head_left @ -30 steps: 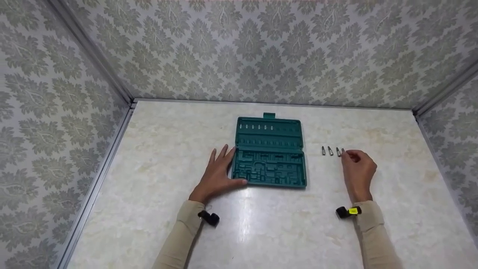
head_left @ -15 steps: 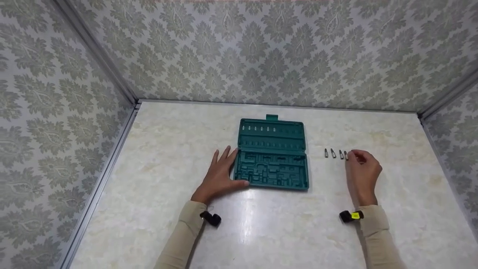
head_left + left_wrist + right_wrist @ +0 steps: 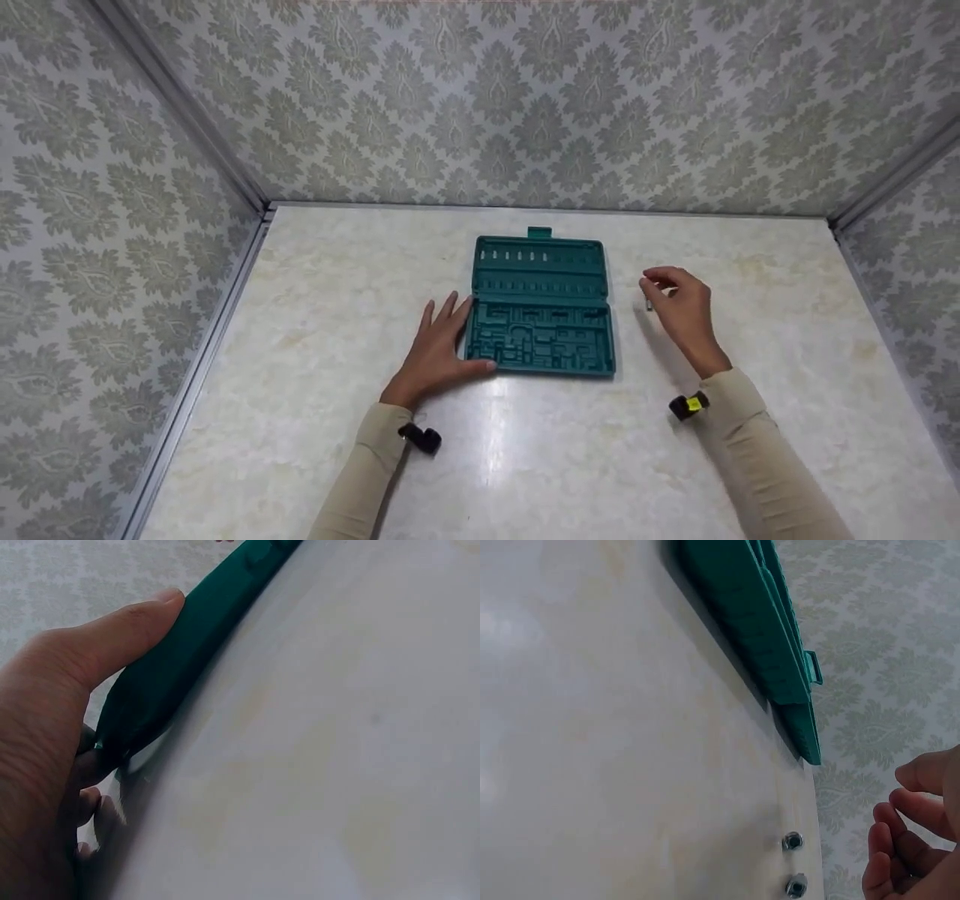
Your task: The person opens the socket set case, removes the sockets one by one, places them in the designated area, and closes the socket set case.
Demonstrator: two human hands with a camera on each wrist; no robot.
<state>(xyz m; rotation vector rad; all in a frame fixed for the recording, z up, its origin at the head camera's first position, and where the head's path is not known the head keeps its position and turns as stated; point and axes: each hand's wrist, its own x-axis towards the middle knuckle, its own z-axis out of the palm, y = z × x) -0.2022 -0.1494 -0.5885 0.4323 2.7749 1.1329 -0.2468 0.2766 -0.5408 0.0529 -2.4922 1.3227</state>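
A green plastic tool case [image 3: 540,373] lies unfolded on the table. My left hand [image 3: 433,360] rests at its near left corner, thumb along the front edge and fingers spread straight up the left side; in the left wrist view the thumb lies on the case wall. My right hand [image 3: 681,311] hovers right of the case, fingers loosely bent. Just under its fingertips a small silver bit socket [image 3: 649,305] shows; the hand hides the others in the head view. The right wrist view shows two bit sockets [image 3: 793,841] on the table, and nothing between the thumb and fingers.
Several small silver pieces [image 3: 507,256] sit in the left part of the lid's upper row, with vacant slots to their right. A latch tab sticks out at the lid's far edge. Patterned wall panels [image 3: 540,112] enclose the pale table [image 3: 555,465] at the back and sides.
My right hand has left the rightmost bit socket in the row and moved left and slightly away, over the row's left end. The left hand keeps its place at the case.
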